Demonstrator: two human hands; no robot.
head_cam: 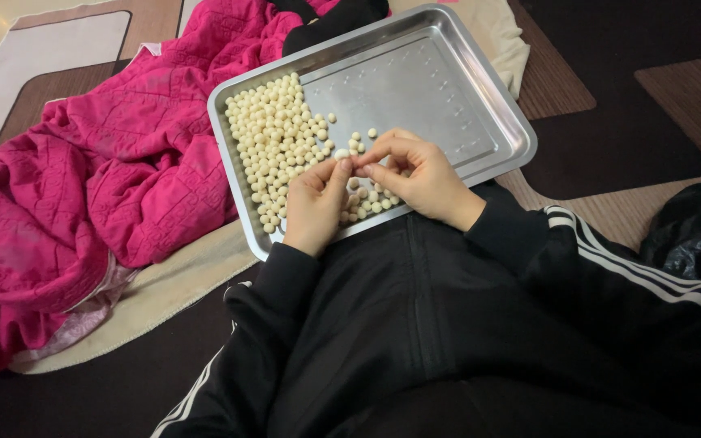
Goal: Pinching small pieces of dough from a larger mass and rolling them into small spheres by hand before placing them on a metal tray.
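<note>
Over the near edge of the shiny rectangular metal tray (480, 122), the left hand (315, 204) and right hand (415, 174) meet. Their grip is pressed together, pinching one small round cream-white ball (342, 154) between the fingertips. More small cream balls (277, 138) lie in the tray's left side. Left of the tray lies a crumpled pink blanket (99, 186).

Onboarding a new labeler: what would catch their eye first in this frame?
First, the steel tray, its left half heaped with small cream-coloured balls. Over its near edge the left hand and right hand pinch one ball between their fingertips. To the tray's left lies a crumpled bright pink quilt.
</note>
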